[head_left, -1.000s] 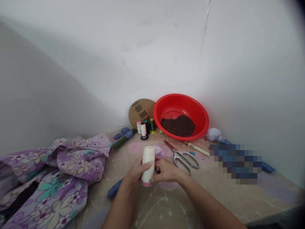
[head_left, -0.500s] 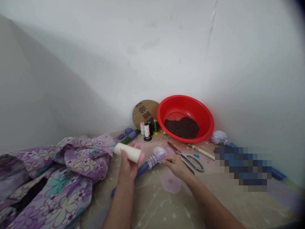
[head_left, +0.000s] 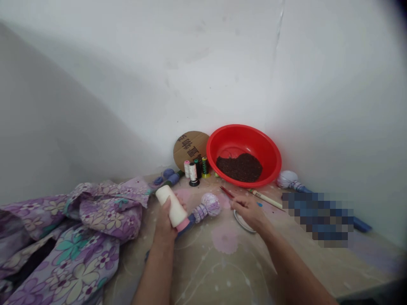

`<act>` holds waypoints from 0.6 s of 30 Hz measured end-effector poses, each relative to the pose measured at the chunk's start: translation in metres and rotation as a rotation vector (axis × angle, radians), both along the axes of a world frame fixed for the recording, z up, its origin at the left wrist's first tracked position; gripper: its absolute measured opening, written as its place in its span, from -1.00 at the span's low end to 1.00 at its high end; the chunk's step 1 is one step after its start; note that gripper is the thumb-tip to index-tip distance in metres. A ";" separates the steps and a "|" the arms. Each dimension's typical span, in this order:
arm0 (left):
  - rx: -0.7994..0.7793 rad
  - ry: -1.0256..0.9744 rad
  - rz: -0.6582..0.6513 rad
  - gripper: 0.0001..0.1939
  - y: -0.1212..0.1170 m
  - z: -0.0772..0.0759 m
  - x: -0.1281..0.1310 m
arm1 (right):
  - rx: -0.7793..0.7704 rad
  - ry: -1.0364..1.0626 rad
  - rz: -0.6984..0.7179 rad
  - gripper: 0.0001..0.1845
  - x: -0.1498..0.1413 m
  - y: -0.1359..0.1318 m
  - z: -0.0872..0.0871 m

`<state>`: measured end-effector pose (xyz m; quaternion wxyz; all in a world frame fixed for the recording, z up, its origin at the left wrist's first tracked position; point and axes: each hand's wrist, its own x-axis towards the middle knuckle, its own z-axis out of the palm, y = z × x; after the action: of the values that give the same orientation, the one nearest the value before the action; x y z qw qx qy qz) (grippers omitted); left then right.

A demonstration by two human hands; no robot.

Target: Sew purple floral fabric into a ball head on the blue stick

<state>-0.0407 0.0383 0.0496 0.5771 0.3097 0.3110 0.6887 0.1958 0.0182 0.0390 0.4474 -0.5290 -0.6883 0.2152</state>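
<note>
My left hand (head_left: 164, 224) is closed around a cone of white thread (head_left: 170, 205) with a pink base, tilted toward the lower right. Just right of it lies a stick with a round, cloth-covered head (head_left: 211, 204), its neck wound with cord and its blue handle partly behind my left hand. My right hand (head_left: 252, 212) is pinched above the scissors (head_left: 243, 222), hiding their middle. Whatever its fingertips hold is too fine to make out. Red blades show beyond the fingers, a grey handle loop below them.
A red basin (head_left: 273, 169) holding dark grains leans at the back wall beside a cardboard disc (head_left: 184, 148) and several small thread spools (head_left: 193, 171). Floral cloth (head_left: 95, 237) is heaped at left. A second ball-headed stick (head_left: 288, 178) and a pale pen-like stick (head_left: 267, 200) lie at right.
My right hand has moved right, away from the round cloth head to over the scissors. The thread cone in my left hand has turned steeper, its pink base lower.
</note>
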 end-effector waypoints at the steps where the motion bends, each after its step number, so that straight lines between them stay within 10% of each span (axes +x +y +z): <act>1: 0.013 0.017 -0.066 -0.64 -0.001 0.000 0.001 | -0.087 -0.049 0.123 -0.74 0.006 -0.004 0.004; 4: 0.060 0.077 -0.183 -0.64 -0.002 -0.003 0.002 | -0.201 -0.256 0.259 -0.83 0.023 -0.015 0.012; 9: 0.083 0.163 -0.240 -0.63 -0.009 0.001 0.011 | 0.122 -0.373 -0.095 -0.72 0.033 -0.027 0.027; 14: 0.143 0.246 -0.296 -0.63 -0.024 0.024 0.027 | 0.211 -0.022 -0.037 -0.77 0.003 -0.036 0.032; 18: 0.180 0.307 -0.338 -0.70 -0.035 0.036 0.036 | -0.040 0.396 0.206 -0.66 -0.034 -0.052 0.030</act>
<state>-0.0043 0.0036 0.0852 0.6002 0.5084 0.2763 0.5522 0.1617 -0.0339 0.0694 0.5389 -0.4122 -0.6329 0.3730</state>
